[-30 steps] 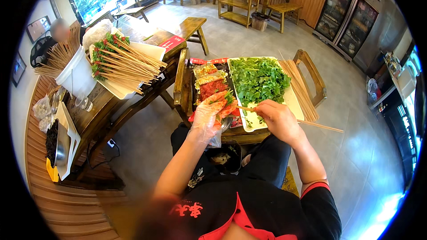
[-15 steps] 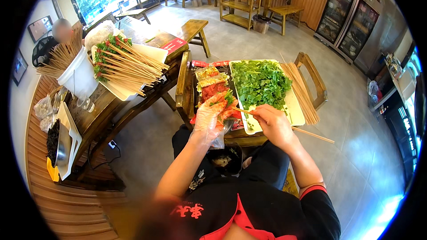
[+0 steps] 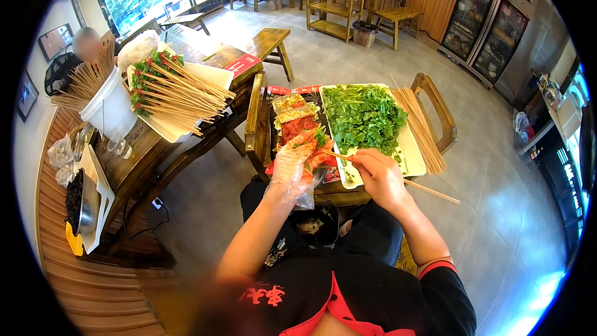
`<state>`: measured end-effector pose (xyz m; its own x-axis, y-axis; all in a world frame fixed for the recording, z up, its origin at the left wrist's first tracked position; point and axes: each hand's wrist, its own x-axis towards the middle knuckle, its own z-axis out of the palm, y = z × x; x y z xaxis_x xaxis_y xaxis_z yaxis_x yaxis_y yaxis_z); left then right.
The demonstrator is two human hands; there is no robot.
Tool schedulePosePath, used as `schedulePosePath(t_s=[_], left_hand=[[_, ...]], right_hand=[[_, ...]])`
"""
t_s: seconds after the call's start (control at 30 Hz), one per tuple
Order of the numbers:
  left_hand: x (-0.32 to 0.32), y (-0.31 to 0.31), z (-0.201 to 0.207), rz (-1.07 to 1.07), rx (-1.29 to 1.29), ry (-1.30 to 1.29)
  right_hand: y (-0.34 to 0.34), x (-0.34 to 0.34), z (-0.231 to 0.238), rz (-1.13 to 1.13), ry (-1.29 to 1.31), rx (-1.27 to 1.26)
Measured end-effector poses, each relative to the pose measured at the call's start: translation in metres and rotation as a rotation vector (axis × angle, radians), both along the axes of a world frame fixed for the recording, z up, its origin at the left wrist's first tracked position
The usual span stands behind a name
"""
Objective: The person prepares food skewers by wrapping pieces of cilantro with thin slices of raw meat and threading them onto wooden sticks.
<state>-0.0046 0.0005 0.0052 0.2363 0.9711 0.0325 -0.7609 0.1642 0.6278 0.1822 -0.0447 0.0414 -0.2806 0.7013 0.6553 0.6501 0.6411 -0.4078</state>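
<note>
My left hand (image 3: 288, 169), in a clear plastic glove, is closed around a red meat slice rolled round green leaves (image 3: 306, 147). Bare and pinching, my right hand (image 3: 379, 174) holds a bamboo skewer (image 3: 435, 191). Its front end points left and reaches the roll; whether it has pierced the meat is hidden by the fingers. Just beyond my left hand, red marinated meat (image 3: 297, 126) lies in a dark tray. Beyond my right hand, chopped leafy greens (image 3: 367, 112) that look like coriander fill much of a cream tray (image 3: 413, 157).
Loose bamboo skewers (image 3: 423, 130) lie along the cream tray's right side. On the table (image 3: 149, 160) at left stand a tray of filled skewers (image 3: 180, 90), a white bucket (image 3: 112, 109) of skewers and a metal bowl (image 3: 91, 202). A person (image 3: 86, 50) is at far left.
My right hand has shifted slightly left, and the skewer has slid with it toward the roll. The left hand keeps its hold, almost still.
</note>
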Motion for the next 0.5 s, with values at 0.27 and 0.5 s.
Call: schedulePosePath(t_s=[0.27,0.5], left_hand=[[-0.0019,-0.0008,0.0047,-0.031,-0.065,-0.022],[-0.0026,-0.0012,0.0049,-0.024,-0.048,-0.116]], right_hand=[[0.0018,-0.0005,-0.0089,0.04,0.052,0.024],[-0.0028,-0.0026,-0.0055,0.023,0.077,-0.012]])
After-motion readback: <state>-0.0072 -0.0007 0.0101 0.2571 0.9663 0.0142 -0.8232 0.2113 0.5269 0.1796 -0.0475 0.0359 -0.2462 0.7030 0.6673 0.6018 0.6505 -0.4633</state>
